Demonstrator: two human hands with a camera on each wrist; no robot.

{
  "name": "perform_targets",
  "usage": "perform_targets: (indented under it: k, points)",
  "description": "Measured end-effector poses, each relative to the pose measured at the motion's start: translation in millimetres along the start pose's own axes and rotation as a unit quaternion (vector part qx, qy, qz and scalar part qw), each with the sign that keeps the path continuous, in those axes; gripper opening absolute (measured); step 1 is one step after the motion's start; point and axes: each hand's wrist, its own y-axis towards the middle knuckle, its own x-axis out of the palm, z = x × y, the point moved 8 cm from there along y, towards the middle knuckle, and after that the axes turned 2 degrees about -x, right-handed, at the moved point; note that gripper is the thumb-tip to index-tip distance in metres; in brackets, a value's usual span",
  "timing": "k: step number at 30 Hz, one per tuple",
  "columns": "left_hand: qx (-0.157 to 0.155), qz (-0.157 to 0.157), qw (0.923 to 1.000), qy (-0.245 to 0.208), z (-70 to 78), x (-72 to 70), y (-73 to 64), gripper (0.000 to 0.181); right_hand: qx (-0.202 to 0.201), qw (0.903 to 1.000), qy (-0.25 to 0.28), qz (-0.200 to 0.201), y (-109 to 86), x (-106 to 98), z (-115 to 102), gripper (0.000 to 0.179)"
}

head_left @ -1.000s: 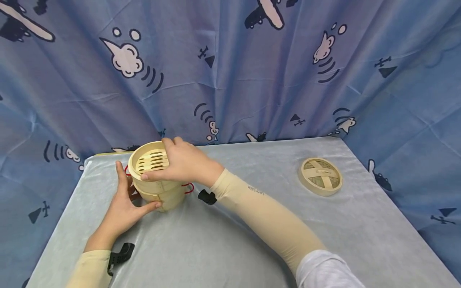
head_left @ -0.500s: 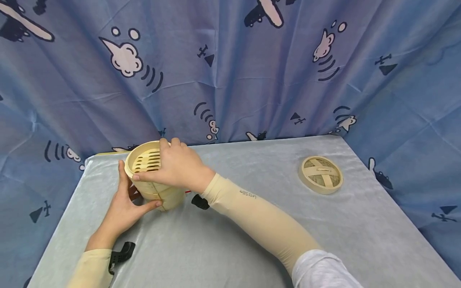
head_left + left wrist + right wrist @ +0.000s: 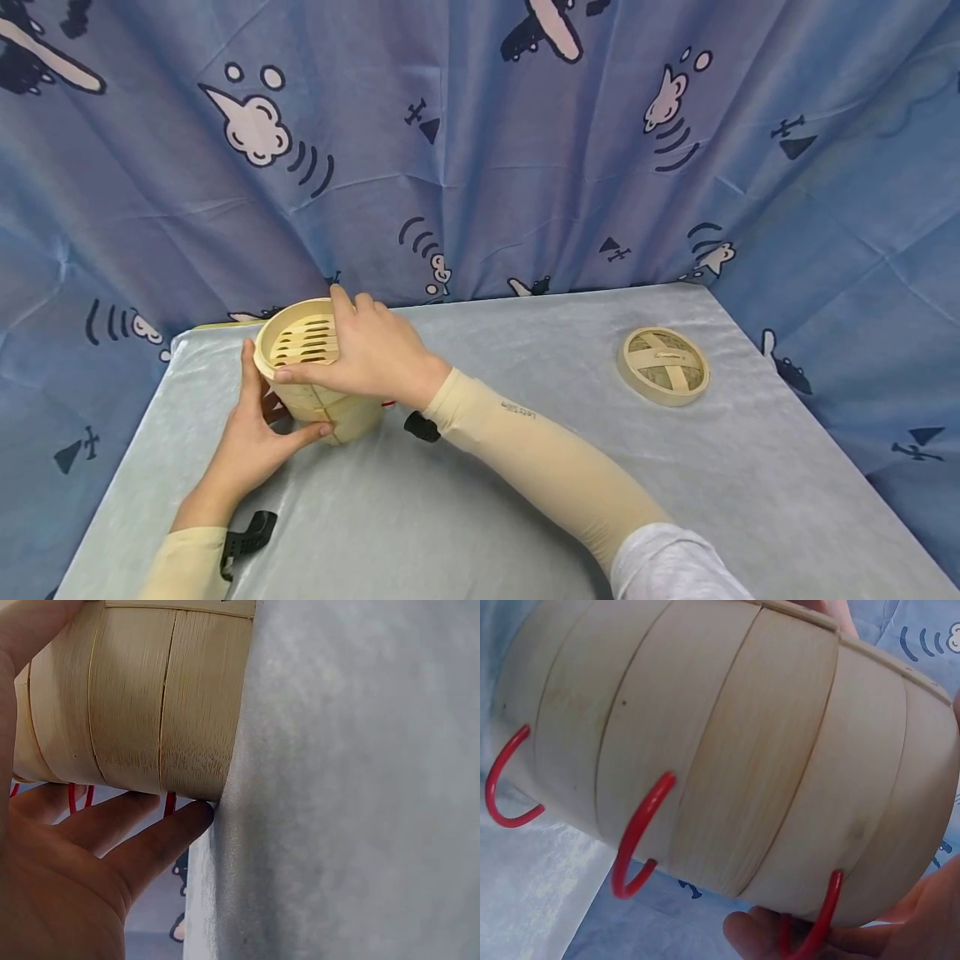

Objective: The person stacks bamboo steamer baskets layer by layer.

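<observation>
A stack of round bamboo steamer baskets [image 3: 357, 413] stands at the left of the table, its slotted top tier [image 3: 300, 340] facing up. My left hand [image 3: 251, 440] grips the lower part from the left, thumb in front and fingers behind. Over the top tier's right side, my right hand [image 3: 384, 352] holds the rim, with the thumb at the front and fingertips at the back. Red loop handles [image 3: 634, 847] stick out from the tiers in the right wrist view. The left wrist view shows the bamboo wall [image 3: 131, 697] beside the left fingers.
A round bamboo lid [image 3: 664, 367] with crossed strips lies at the right of the table. Grey cloth [image 3: 525, 467] covers the table, and a patterned blue curtain [image 3: 487, 167] hangs right behind its back edge.
My right hand and the top tier have shifted slightly left, and the tiers now line up more closely. The red handle on the right is mostly hidden now. The left hand keeps its grip.
</observation>
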Motion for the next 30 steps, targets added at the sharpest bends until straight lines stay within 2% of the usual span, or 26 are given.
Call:
perform_targets:
  k: [7,15,23,30]
  points:
    - [0.002,0.004,1.0000,0.000,0.6,2.4,-0.1,0.145,0.001,1.0000,0.006,-0.004,-4.4,0.6,12.0,0.121]
    - [0.002,0.008,1.0000,0.003,-1.0,1.1,1.7,0.145,0.006,0.9999,0.005,0.012,-6.7,-4.0,26.7,0.119]
    - [0.005,0.018,0.9997,0.018,-1.5,2.0,0.0,0.145,0.027,0.9995,-0.011,0.015,-10.6,-8.2,46.5,0.118]
    - [0.007,0.022,0.9996,0.014,0.9,1.7,0.7,0.146,0.044,0.9987,-0.015,0.019,-16.3,-12.7,60.8,0.118]
